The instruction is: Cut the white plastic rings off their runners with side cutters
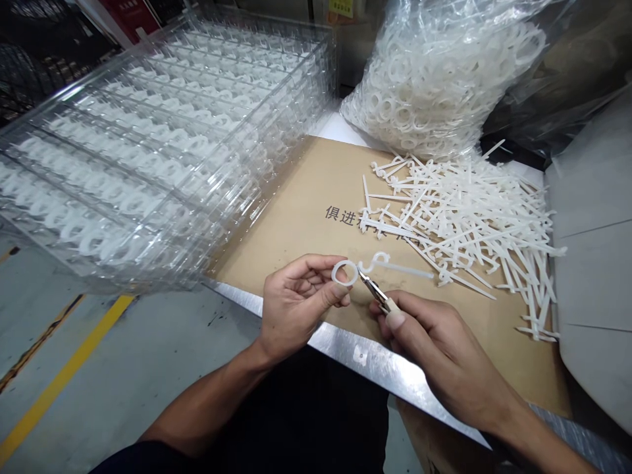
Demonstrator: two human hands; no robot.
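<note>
Between thumb and fingers, my left hand (303, 299) pinches a white plastic ring (344, 272). My right hand (429, 336) is closed around a pair of nippers (374, 288) with a pale handle. The tips of the nippers meet the right side of the ring, where a white plastic sprue (395, 264) with a curved end and a long straight stem sticks out. Whether the sprue is still joined to the ring I cannot tell. Both hands are above the brown cardboard sheet (291, 217), near the table's front edge.
A heap of white sprues (464, 210) lies on the right of the cardboard. Behind it stands a clear bag (434, 85) full of rings. Stacked clear trays (162, 145) holding white parts fill the left. A metal table edge (363, 352) runs along the front.
</note>
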